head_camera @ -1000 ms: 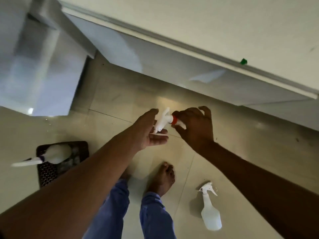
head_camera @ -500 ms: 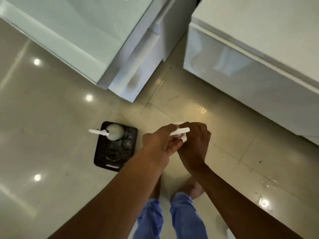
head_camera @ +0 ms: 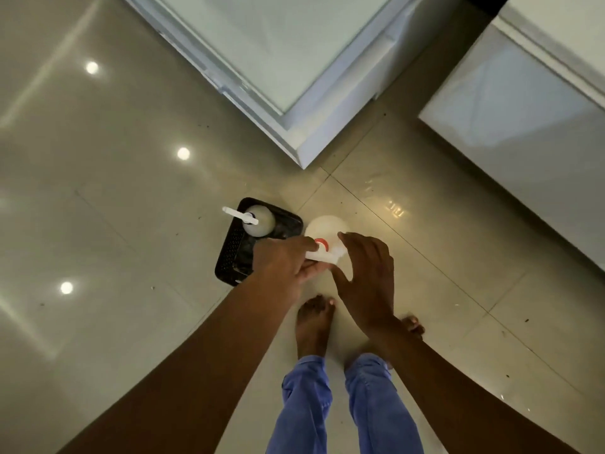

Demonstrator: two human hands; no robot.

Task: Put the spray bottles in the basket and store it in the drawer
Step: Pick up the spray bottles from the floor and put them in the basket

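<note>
Beside black basket (head_camera: 229, 253), on its right: left hand (head_camera: 288, 260) closed on red-collared spray bottle (head_camera: 325, 229) trigger head; right hand (head_camera: 366, 276) open, fingers spread, beside it. White bottle (head_camera: 259, 221) already inside basket. Step: loading second bottle. Next: shift left over basket, lower upright.

A spray bottle (head_camera: 327, 228) is held between the two hands, its trigger head gripped by the left hand (head_camera: 284, 263), with the right hand (head_camera: 366, 273) spread open just to its right. A basket (head_camera: 229, 253) is set on the floor (head_camera: 114, 224) to the left of the left hand, partly hidden behind it. A second bottle (head_camera: 258, 220) is stood in the basket's far end. Cabinets (head_camera: 294, 60) are placed well beyond both hands.
</note>
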